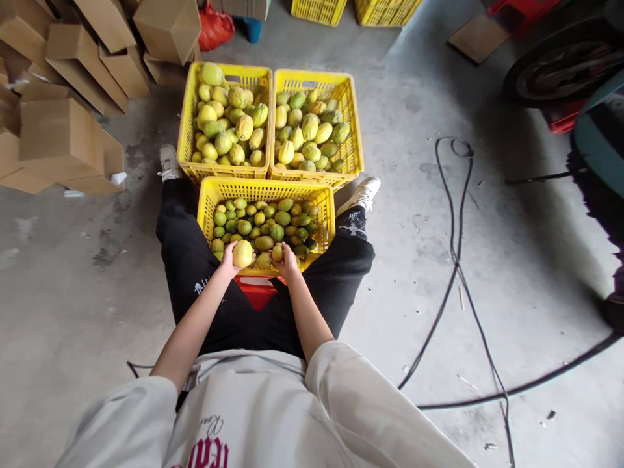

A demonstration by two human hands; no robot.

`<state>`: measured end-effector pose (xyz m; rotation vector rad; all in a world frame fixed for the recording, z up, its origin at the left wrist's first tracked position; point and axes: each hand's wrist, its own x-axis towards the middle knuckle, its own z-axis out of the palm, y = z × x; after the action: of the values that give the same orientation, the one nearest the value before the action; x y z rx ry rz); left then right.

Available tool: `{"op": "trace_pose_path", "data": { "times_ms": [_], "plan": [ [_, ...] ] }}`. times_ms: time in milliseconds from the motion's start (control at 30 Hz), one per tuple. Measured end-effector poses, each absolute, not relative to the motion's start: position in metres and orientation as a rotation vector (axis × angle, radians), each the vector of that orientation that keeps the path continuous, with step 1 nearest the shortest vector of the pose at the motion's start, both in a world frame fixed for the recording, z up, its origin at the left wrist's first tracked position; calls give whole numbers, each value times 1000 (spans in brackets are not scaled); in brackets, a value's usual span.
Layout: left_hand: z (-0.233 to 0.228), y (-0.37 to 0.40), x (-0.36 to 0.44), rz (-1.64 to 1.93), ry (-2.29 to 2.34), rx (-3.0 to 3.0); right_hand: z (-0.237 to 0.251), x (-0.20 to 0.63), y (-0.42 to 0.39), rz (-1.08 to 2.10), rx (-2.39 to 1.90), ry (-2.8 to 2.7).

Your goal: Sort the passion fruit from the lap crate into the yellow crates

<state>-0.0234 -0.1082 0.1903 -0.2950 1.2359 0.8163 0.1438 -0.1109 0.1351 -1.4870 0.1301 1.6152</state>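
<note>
My left hand [229, 261] is closed around a large, round yellow fruit [242, 254] above the near edge of the front yellow crate [267, 188]. A smaller yellow-green fruit [277, 252] sits in my right hand [289, 261], its fingers curled about it, a short way to the right. Under both hands, the front crate holds many small green and yellowish fruits [264, 242]. It stands between my legs. Larger yellow and green fruits fill part of the back left crate [182, 140] and the back right crate [357, 123], which stand side by side just beyond.
Cardboard boxes [61, 133] are heaped at the left. A red bag [214, 27] and more yellow crates [319, 11] lie farther back. Black cable [457, 260] loops over the concrete floor at right, near a vehicle wheel [575, 62]. Something red [257, 292] shows below the front crate.
</note>
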Motion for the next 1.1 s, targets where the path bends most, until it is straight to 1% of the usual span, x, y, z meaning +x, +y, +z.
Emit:
{"op": "trace_pose_path", "data": {
  "times_ms": [267, 533, 767, 1100],
  "plan": [
    [189, -108, -23, 831, 1282, -220, 137, 143, -117, 1574, -1452, 33],
    [183, -112, -20, 840, 1390, -173, 138, 146, -111, 1666, -1492, 218],
    [186, -110, -22, 781, 1276, -237, 135, 145, -109, 1681, -1530, 221],
    [184, -110, -25, 777, 1301, -194, 136, 143, -116, 1630, -1457, 100]
  ]
}}
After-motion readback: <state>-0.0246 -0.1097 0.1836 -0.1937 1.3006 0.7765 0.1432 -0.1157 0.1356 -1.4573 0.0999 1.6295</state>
